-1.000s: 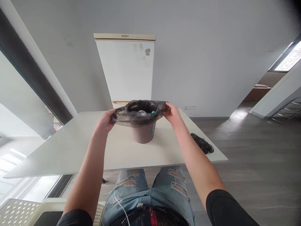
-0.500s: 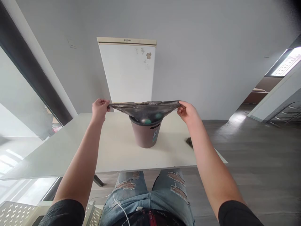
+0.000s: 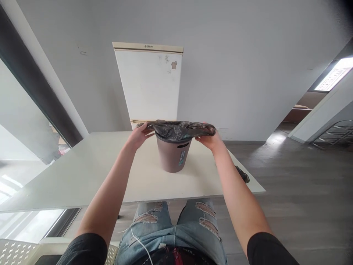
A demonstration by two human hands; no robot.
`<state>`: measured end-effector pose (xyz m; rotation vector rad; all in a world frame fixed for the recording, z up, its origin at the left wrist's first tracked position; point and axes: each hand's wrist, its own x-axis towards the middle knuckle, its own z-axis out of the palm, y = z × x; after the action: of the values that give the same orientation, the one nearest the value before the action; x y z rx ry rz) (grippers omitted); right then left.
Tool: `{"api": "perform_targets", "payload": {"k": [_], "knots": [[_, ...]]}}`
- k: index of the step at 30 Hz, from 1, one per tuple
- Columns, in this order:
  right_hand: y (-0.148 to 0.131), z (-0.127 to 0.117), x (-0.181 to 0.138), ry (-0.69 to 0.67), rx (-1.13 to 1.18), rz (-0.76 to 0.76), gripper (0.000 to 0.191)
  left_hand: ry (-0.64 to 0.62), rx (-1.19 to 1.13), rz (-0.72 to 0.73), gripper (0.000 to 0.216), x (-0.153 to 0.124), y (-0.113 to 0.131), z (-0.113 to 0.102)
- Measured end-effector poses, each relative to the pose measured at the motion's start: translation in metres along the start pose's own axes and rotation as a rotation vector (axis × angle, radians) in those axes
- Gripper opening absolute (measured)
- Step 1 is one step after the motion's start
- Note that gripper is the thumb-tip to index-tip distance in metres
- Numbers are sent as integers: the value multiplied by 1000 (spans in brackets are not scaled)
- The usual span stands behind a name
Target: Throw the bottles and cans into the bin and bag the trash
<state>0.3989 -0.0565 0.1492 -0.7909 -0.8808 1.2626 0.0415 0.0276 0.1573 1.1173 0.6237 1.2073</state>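
A brown waste bin with a dark rim and a slot handle stands upright on the table. Bunched across its mouth is a dark, see-through plastic garbage bag, spreading out past the rim on both sides. My left hand grips the bag's left end, its thumb above and fingers reaching toward the bin's rim. On the other side my right hand holds the bag from below, with its fingers pointing in toward the rim. The bag partly covers both hands. What lies inside the bin is hidden.
The bin rests on a pale table. A crumpled dark plastic piece lies near the table's right edge. Behind the table stands a white refrigerator. A perforated plastic basket is at the lower left.
Both hands have moved inward toward the bin. The bag, stretched taut between them before, is now slack and gathered over the rim, and the round objects seen through it are hidden.
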Motion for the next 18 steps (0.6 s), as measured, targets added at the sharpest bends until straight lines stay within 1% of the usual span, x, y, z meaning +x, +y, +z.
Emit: {"api": "perform_targets", "payload": {"k": [2,3,5,7,9,11,12,16,17,18], "knots": [[-6,14,10,14,-11,-48,20,78,-47,107,23,11,5,11],[-8,19,15,29,-4,-76,18,98,-83,158,20,16,6,15],[-13,25,22,66,62,-136,13,82,-160,240,21,21,7,21],[-16,24,24,92,166,-217,9,66,-213,302,24,22,5,22],[-17,17,21,83,231,-320,8,101,-242,344,23,21,1,19],[-15,9,17,59,247,-398,11,131,-252,354,19,20,-3,13],[-13,5,15,54,248,-404,13,141,-256,345,17,21,-5,10],[0,-10,11,91,274,-313,18,207,-331,242,18,19,-12,-4],[5,-15,10,104,283,-308,19,207,-370,227,20,17,-13,-8],[10,-20,7,119,288,-316,19,181,-407,229,24,14,-16,-12]]}}
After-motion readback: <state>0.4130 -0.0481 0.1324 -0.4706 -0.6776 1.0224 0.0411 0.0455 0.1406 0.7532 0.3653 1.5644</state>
